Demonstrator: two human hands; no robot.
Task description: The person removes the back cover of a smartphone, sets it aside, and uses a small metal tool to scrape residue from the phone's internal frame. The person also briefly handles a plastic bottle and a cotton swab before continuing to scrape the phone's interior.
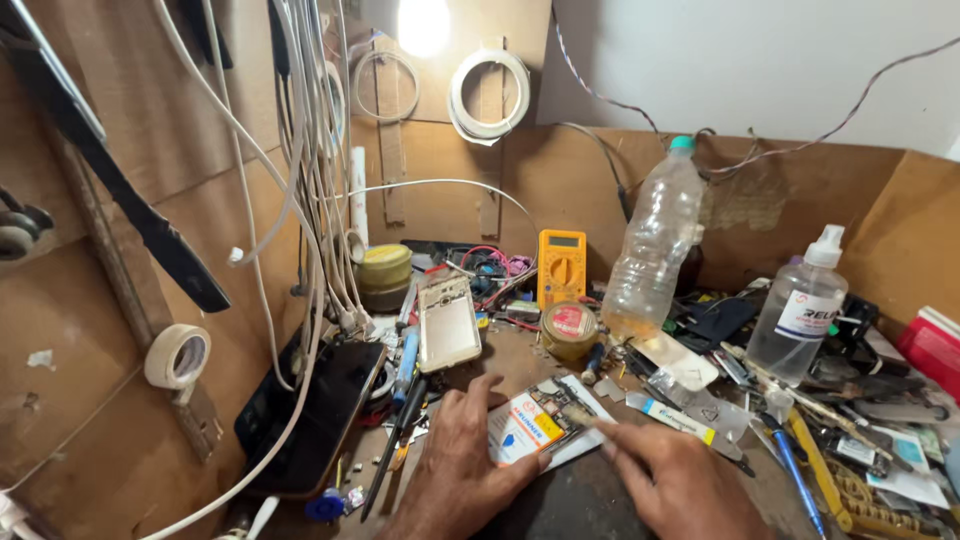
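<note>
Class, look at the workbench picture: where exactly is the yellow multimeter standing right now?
In the head view the yellow multimeter stands upright at the back of the bench, near the middle, against the cardboard wall, just left of the clear plastic bottle and behind the small round tin.

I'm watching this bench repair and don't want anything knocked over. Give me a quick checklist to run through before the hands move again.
1. Left hand pinning the small circuit board flat on the bench: ok.
2. Right hand gripping the thin tool, tip at the board: ok.
3. Clear plastic bottle upright and capped, though close behind the work: ok.
4. White-capped squeeze bottle upright: ok.
5. Yellow multimeter switched off: cannot tell.
6. Room around the hands: not ok, loose tools and parts crowd the right side.
</note>
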